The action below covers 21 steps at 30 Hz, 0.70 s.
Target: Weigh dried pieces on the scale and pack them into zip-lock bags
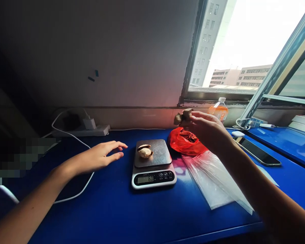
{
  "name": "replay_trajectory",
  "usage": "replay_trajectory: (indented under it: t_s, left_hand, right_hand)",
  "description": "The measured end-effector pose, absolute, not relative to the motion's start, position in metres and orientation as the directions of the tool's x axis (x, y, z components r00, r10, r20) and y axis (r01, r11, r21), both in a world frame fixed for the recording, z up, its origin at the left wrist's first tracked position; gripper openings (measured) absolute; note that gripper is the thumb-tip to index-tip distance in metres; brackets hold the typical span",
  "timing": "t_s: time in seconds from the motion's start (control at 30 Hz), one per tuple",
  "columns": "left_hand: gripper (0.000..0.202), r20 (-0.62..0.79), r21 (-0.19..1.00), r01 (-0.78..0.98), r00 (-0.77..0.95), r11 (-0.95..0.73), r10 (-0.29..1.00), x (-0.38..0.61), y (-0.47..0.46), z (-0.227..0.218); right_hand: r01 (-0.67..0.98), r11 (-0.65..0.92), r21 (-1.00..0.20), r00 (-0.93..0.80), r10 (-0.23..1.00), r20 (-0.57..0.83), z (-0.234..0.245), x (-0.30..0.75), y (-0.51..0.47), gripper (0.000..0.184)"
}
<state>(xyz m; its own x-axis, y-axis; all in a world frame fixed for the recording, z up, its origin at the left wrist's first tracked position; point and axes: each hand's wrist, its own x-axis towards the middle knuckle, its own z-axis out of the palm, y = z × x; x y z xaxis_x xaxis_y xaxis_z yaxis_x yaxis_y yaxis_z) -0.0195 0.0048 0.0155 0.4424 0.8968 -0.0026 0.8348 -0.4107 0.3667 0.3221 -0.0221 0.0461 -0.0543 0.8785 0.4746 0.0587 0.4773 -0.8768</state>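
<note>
A small kitchen scale [154, 164] with a lit display stands on the blue table [112, 210]. One cracked nut [145, 151] lies on its steel plate. My right hand [205, 130] is raised above a red plastic bag [184, 142] of nuts, fingers pinched on another nut [183, 117]. My left hand [101, 156] hovers flat just left of the scale, fingers stretched out, holding nothing.
A clear plastic bag [213, 179] lies right of the scale. A phone [259, 152], a drink bottle [218, 110] and a white mouse [237, 134] are at the right. A power strip [83, 130] with a charger sits by the wall, its white cable [73, 196] running under my left arm.
</note>
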Motion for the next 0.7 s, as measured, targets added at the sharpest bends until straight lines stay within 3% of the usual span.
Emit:
replay_trajectory:
  t_s: [0.07,0.17,0.33,0.5,0.6,0.7]
  left_hand:
    - [0.047,0.078,0.373,0.826,0.426,-0.423,0.901,-0.017,0.008,0.015]
    - [0.047,0.147,0.359,0.828,0.407,-0.432,0.902,-0.022,0.009,0.006]
    - [0.045,0.112,0.333,0.828,0.441,-0.451,0.891,-0.031,0.000,-0.010]
    - [0.046,0.135,0.336,0.807,0.469,-0.485,0.873,-0.019,-0.008,-0.011]
    - [0.047,0.257,0.344,0.816,0.394,-0.465,0.882,-0.017,-0.008,-0.007]
    - [0.045,0.354,0.376,0.829,0.285,-0.414,0.891,-0.023,-0.005,-0.003]
  right_hand:
    - [0.277,0.584,-0.763,0.100,0.773,0.627,0.040,0.337,-0.016,0.026]
    - [0.610,0.485,-0.626,0.208,0.665,0.718,0.030,0.372,-0.006,0.025]
    - [0.816,0.183,-0.548,0.152,0.847,0.510,0.012,0.414,0.010,0.025]
    - [0.957,0.195,-0.213,-0.126,0.946,0.300,0.003,0.421,0.017,0.027]
    - [0.982,0.177,-0.060,-0.165,0.973,0.163,0.006,0.416,0.031,0.033]
    - [0.987,0.159,0.012,-0.159,0.975,0.154,0.010,0.404,0.057,0.022]
